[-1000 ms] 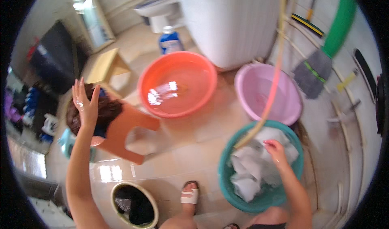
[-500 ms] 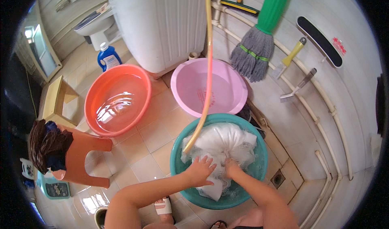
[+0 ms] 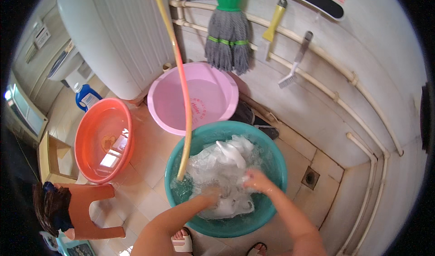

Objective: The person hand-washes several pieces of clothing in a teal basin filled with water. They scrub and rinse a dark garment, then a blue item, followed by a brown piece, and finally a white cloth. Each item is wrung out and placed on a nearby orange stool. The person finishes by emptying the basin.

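Note:
A soaked white cloth (image 3: 232,154) lies bunched in the teal basin (image 3: 280,197), among moving water. My left hand (image 3: 212,193) reaches down into the water at the cloth's near left, its fingers hidden by splash and fabric. Over the cloth's right side is my right hand (image 3: 256,181), smeared by motion, with its fingers at the wet fabric; whether they grip it does not show. A yellowish hose (image 3: 187,120) hangs from above, its lower end at the basin's left side, where the water is churned up.
Behind stands a pink basin (image 3: 156,99); left of it, an orange basin (image 3: 82,142) holds water. Dark clothes lie on an orange stool (image 3: 88,210). A mop (image 3: 229,38) and brushes (image 3: 294,61) hang along the wall pipes. A floor drain (image 3: 310,178) is at the right.
My left hand, spread above the cloth before, has gone down into the water. My right hand has come up from the cloth's middle. The cloth's gathered bulge has collapsed, and my view has shifted right.

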Demonstrator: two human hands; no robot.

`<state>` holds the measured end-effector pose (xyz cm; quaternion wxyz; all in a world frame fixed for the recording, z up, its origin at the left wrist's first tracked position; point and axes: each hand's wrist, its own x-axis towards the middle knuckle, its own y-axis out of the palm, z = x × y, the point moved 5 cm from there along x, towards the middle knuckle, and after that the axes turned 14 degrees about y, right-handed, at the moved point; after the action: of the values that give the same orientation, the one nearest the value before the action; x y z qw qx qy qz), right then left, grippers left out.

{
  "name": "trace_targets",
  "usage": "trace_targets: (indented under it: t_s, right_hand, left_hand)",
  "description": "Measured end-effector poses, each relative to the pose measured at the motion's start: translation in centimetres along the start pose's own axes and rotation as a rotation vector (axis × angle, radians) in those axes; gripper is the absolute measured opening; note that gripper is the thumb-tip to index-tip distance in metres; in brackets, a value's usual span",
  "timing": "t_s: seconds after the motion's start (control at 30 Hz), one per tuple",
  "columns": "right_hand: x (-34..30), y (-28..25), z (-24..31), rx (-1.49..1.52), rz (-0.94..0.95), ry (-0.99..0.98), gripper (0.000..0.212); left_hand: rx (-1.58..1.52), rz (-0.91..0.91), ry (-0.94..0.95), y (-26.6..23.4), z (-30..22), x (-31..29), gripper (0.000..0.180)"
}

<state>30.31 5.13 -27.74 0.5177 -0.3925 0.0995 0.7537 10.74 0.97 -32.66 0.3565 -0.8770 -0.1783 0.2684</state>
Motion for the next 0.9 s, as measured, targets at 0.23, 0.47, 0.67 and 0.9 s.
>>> trace_targets:
  t_s: [0.23,0.47,0.67,0.9]
  right_hand:
    - [-11.9,-8.3,11.5,0.916,-0.235,-0.348,0.021]
    - [-12.4,-10.4,13.0,0.944,-0.311,-0.544,0.037]
    - [-5.0,-5.7,8.4,-0.240,-0.570,-0.352,0.054]
    - [-3.4,-1.5,2.7,-0.278,-0.442,-0.039,0.097]
  left_hand:
    - [0.285,0.109,0.156,-4.9,-1.7,-3.3,0.029]
    - [0.390,0.325,-0.062,-9.7,-2.0,-5.6,0.013]
    - [0.188,-0.454,-0.178,-14.6,-6.0,-3.0,0.059]
    - [0.325,-0.308,-0.217,-12.4,-6.9,0.3,0.091]
